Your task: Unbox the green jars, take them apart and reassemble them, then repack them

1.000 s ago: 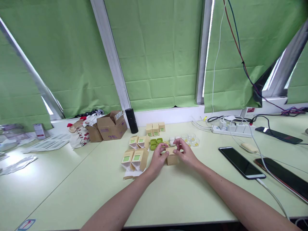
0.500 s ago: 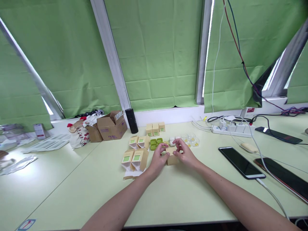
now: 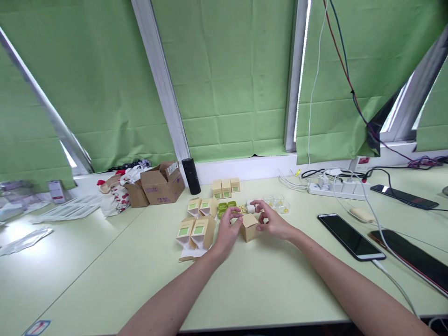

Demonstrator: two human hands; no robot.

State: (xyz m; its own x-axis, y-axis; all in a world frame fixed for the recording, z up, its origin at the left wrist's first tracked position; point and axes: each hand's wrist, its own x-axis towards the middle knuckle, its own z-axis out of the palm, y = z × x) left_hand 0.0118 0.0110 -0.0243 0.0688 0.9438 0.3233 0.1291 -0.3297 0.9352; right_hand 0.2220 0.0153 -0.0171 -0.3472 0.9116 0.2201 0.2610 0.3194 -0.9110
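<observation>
A small tan cardboard box [image 3: 249, 229] stands on the table between my hands, turned so one corner faces me, with its top flap nearly flat. My left hand [image 3: 227, 232] grips its left side with fingers curled at the upper edge. On the other side my right hand [image 3: 275, 224] pinches the box, thumb low and fingers arched above it. Just beyond are green square cups [image 3: 223, 208], a white piece [image 3: 249, 207] partly behind my fingers, and clear round containers [image 3: 281, 204] with yellow spots. Several tan boxes with green labels [image 3: 199, 230] lie to the left, their near ends open.
Three closed tan boxes [image 3: 226, 187] stand at the back, right of a black cylinder [image 3: 191, 176]. A larger brown carton [image 3: 164, 186] sits farther left. Rightward are a white-framed phone [image 3: 351, 237], a dark phone [image 3: 416, 256], a power strip [image 3: 339, 189] and loose cables.
The small box has turned, so a corner now points toward me. My fingers have shifted from over its top to its sides, and my right hand has moved slightly right.
</observation>
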